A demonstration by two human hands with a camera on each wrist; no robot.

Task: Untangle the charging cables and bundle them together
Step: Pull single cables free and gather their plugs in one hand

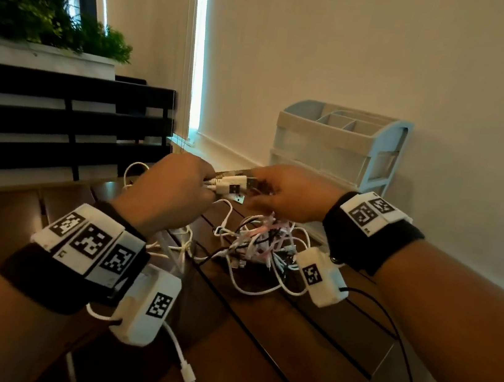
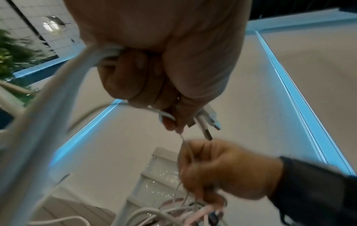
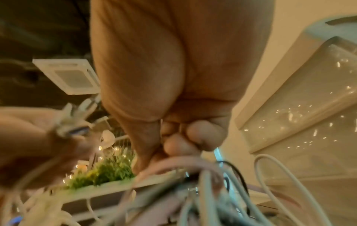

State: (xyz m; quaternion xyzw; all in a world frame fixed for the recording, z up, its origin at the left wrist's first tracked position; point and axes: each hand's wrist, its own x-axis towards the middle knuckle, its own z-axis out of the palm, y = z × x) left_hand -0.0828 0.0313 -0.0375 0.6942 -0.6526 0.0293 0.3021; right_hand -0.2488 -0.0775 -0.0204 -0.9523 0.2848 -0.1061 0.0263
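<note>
left hand [image 1: 176, 186]: our fingers curled tight, gripping | right hand [image 1: 289, 193]: fingers curled, pinching, fingertips nearly meeting the left's

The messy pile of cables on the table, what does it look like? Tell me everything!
The cable tangle is a knotted heap of thin cords, mostly white with some pink and black, lying on the dark wooden table. Loops spill toward the near side. The right hand grips cords rising from it, while the left hand holds white USB plugs.
</note>
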